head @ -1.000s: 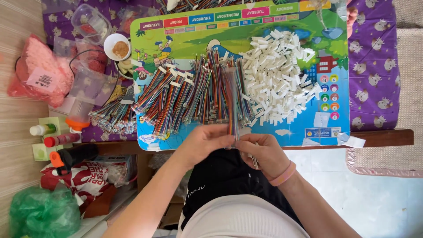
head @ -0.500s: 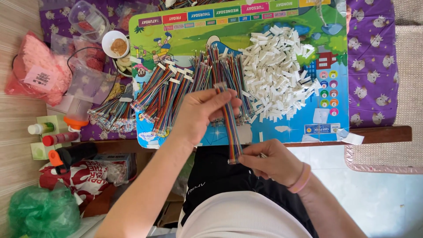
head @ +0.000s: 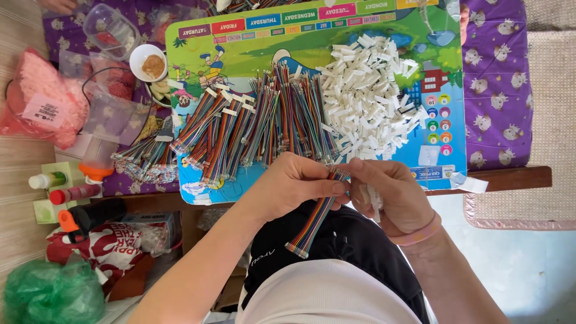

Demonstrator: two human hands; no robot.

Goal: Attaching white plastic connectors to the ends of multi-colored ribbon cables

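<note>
A low table (head: 510, 178) under a purple cloth (head: 498, 90) carries a bright picture mat (head: 240, 54), likely there to give a smooth, easy-to-see work surface; on the mat lies a wide spread of rainbow ribbon cables (head: 258, 126), fanned out side by side so each can be picked off singly, and to their right a heap of small white plastic connectors (head: 372, 108), close to the right hand's reach; off the mat's left edge sit a pink bag (head: 42, 102), clear bags and a small bowl (head: 148, 62). Over the lap, the left hand (head: 294, 186) is closed on the top end of one ribbon cable (head: 312, 225), the rest hanging down toward the dark trousers; the right hand (head: 390, 195) meets it at that end, fingers curled narrow, pinching what seems a white connector, though this is partly hidden. Half a second ago the left hand was stretched up over the pile with the cable's end lifted; it has since drawn back to the table edge, and the hands have closed together.
</note>
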